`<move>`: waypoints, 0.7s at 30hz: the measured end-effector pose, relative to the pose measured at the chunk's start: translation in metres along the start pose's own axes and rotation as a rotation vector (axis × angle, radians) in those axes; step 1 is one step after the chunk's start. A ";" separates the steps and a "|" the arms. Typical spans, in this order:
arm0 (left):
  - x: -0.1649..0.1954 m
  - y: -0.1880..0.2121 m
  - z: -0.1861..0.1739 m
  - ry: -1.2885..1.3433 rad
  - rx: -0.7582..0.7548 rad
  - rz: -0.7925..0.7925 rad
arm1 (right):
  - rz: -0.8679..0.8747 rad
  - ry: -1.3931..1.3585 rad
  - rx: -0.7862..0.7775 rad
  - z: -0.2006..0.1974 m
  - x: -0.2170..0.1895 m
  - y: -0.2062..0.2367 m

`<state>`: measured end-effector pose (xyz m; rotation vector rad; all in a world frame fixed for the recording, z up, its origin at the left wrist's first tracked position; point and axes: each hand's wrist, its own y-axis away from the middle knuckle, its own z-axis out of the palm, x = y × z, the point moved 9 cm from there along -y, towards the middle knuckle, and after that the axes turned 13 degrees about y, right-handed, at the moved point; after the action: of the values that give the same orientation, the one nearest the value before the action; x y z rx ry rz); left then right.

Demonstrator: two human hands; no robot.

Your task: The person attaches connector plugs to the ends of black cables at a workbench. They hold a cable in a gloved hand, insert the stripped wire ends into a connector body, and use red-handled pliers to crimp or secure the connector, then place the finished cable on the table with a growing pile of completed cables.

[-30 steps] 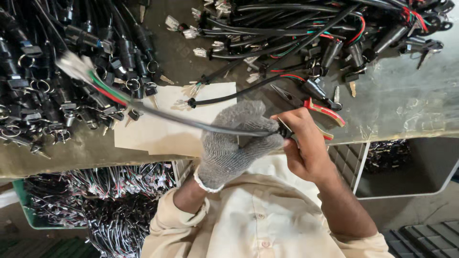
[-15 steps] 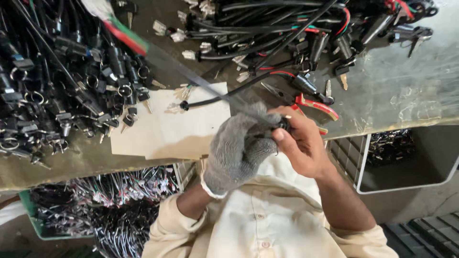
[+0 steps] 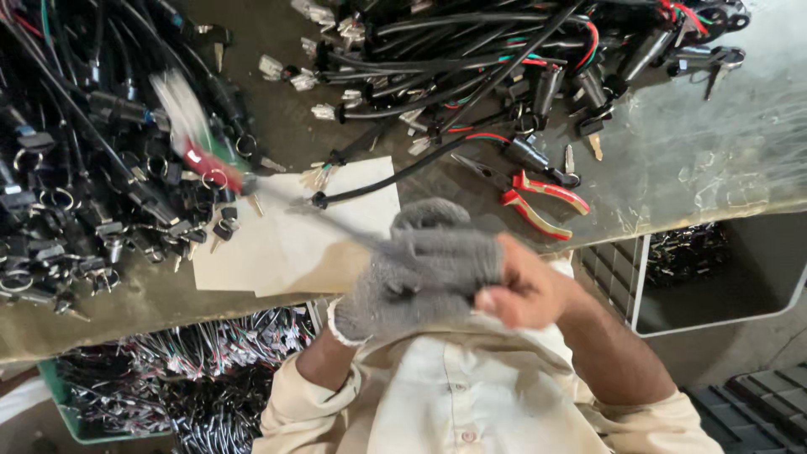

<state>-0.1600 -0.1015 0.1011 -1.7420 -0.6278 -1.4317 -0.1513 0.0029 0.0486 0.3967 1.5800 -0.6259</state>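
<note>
The cable harness [image 3: 252, 181], blurred above the worktop [image 3: 714, 160], runs from its red-and-green connector end into the gloved left hand [image 3: 420, 273], whose grip is closed around it, while the bare right hand [image 3: 525, 290] pinches the near end, keeping it taut.

A small assembly workshop, by every sign: a worn, stained workbench [image 3: 723, 160] heaped with black cable harnesses [image 3: 471, 76] at twelve o'clock and another tangle with key rings [image 3: 76, 193] at nine. Red-handled pliers [image 3: 538, 202] lie at two o'clock beside a sheet of paper [image 3: 277, 244]. Under the bench at seven, a green crate [image 3: 59, 395] brims with finished wire sets, and a white bin [image 3: 714, 277] sits at four o'clock
</note>
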 end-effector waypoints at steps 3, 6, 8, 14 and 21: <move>-0.001 0.004 -0.003 0.190 0.020 0.015 | 0.102 -0.344 -0.062 0.022 0.037 0.023; -0.016 0.009 -0.007 0.272 0.172 -0.045 | 0.158 -0.427 0.132 0.026 0.072 0.036; -0.029 0.009 -0.005 0.344 0.258 -0.083 | 0.155 -0.225 0.365 0.018 0.083 0.039; -0.067 0.004 0.009 0.639 0.374 -0.182 | 0.060 0.247 0.870 -0.023 0.039 0.031; -0.071 0.034 -0.019 0.576 0.701 -0.149 | 0.483 1.597 0.637 -0.054 -0.011 0.035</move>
<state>-0.1622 -0.1294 0.0255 -0.7114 -0.8149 -1.4771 -0.1723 0.0651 0.0554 2.0574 2.5332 -0.3560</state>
